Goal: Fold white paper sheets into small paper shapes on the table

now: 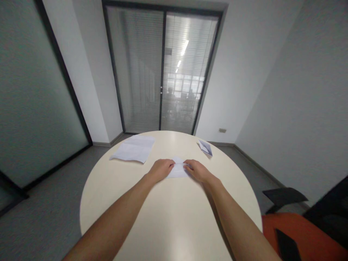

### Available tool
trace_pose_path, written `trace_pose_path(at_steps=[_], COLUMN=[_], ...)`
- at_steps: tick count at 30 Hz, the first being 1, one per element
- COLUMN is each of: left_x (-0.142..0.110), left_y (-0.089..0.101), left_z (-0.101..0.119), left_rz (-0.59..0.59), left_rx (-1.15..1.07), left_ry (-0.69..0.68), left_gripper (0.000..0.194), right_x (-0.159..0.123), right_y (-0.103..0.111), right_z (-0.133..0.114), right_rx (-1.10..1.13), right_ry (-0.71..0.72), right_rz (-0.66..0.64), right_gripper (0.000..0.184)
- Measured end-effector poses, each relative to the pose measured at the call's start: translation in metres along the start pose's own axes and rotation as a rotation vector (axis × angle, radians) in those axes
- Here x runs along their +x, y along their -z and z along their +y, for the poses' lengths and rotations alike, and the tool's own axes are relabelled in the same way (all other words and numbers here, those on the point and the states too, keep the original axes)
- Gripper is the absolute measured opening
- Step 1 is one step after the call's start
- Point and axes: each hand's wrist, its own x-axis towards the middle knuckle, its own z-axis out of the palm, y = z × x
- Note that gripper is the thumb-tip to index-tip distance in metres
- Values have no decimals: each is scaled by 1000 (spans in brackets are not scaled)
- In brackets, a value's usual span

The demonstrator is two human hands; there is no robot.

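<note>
A thin, matte white piece of folded paper (177, 172) lies flat near the middle of the smooth, round cream table (174, 221), with the left hand (162, 169) and right hand (199, 170) touching its two sides, fingers curled narrow, though I cannot tell whether they pinch or merely press. Two more papers share the top: a broad, creased white sheet (134, 148) at far left and a small, angular folded white paper (206, 147) at far right. Around us stand plain white walls (252, 54), two dark-framed glass panels with slatted blinds (136, 72), and one orange-seated black chair (301, 233).
</note>
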Motion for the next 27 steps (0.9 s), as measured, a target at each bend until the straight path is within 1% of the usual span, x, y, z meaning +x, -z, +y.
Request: trace_pose_path(at_steps=[5,10,17,22,25,27], left_x=[0,0,-2,-1,1,2], left_y=[0,-4,-4,-4,-6,-9], left_z=[0,-3,-1,-2,-4,-6], left_rz=[-13,15,46,78,103,95], left_rx=[-6,-8,-5,42,67,69], left_ry=[23,30,-57,-132,-201,-245], left_gripper=[32,35,38,37,36,34], right_x=[0,0,2,3,3,2], right_y=[-1,-3,-7,-10,-13,-14], right_z=[1,5,8,9,11,12], right_rx=[-20,-20,-12,-21,-21,-24], right_ry=[-30,-21,53,59,51,48], right_rz=[0,11,39,51,64,79], right_gripper=[24,26,28,31,34,37])
